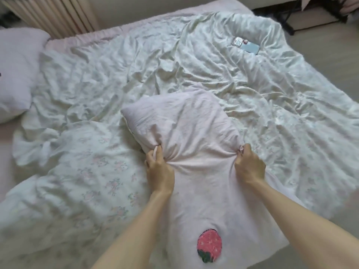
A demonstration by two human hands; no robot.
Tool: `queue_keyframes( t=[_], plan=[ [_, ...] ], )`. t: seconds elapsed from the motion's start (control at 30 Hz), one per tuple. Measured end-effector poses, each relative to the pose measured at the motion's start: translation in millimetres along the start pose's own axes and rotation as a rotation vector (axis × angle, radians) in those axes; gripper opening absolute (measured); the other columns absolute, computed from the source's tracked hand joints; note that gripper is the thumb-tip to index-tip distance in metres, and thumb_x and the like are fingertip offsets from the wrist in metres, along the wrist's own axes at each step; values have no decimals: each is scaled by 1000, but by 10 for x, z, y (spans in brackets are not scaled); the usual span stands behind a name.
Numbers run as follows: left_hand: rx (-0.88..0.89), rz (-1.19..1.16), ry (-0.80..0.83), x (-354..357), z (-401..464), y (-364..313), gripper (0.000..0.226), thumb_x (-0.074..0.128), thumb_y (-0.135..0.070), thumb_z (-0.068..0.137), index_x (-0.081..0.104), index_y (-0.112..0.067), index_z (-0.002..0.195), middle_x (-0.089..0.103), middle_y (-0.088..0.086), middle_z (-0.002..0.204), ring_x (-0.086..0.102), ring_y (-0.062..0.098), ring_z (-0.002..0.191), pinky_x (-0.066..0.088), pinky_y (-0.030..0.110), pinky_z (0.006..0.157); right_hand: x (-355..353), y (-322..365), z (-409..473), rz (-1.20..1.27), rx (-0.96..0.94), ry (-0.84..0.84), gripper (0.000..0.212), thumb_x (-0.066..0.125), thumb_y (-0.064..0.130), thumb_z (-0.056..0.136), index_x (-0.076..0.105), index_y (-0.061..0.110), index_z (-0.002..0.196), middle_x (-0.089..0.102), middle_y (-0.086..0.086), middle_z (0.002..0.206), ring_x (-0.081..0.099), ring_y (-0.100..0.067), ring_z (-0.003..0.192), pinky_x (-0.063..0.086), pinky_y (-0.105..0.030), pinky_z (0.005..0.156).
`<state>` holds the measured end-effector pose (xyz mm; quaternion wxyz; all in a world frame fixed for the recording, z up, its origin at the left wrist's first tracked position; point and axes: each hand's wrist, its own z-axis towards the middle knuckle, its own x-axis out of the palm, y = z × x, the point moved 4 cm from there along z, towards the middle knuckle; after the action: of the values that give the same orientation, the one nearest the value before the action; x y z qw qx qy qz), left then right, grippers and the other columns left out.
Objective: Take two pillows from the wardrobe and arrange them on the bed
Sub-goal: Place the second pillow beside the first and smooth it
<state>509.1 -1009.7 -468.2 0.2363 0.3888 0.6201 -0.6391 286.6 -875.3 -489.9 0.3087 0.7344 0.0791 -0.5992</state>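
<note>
Upper right of the frame, a phone [246, 46] in a pale blue case lies on a rumpled white floral duvet [136, 74] that fills the middle. Upper left, a ribbed beige curtain [58, 14] hangs. Far right, bare grey floor [330, 55]; top right, dark stand legs [287, 20].

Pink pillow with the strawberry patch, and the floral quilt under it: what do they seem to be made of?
The pink strawberry-patch pillow looks like soft matte woven cloth, perhaps cotton: it bunches into fine radiating creases where both hands pinch it. The white floral-print quilt looks like thin, light fabric with a faint sheen, rumpled into many sharp wrinkles; the fibre can't be told.
</note>
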Motion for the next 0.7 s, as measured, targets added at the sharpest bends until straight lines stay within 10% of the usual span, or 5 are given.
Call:
queue_keyframes(
  t=[0.3, 0.7],
  plan=[
    [126, 41, -454, -1904, 174, 144, 44, 46, 14, 79, 61, -3, 117, 59, 24, 120, 55, 43, 103, 40, 44, 94, -566, 1354, -693, 305, -173, -26, 6, 43, 14, 92, 43, 11, 87, 65, -24, 81, 60, -43, 78, 31, -37, 60],
    [-203, 117, -670, -4497, 155, 2678, 47, 42, 8, 84, 53, -9, 126, 49, 19, 135, 45, 44, 113, 39, 50, 90, 248, 4141, -2875, 450, -450, 152, 13, 38, 7, 89, 32, 16, 82, 45, 0, 60, 56, -38, 68, 29, -35, 59]
  ],
)
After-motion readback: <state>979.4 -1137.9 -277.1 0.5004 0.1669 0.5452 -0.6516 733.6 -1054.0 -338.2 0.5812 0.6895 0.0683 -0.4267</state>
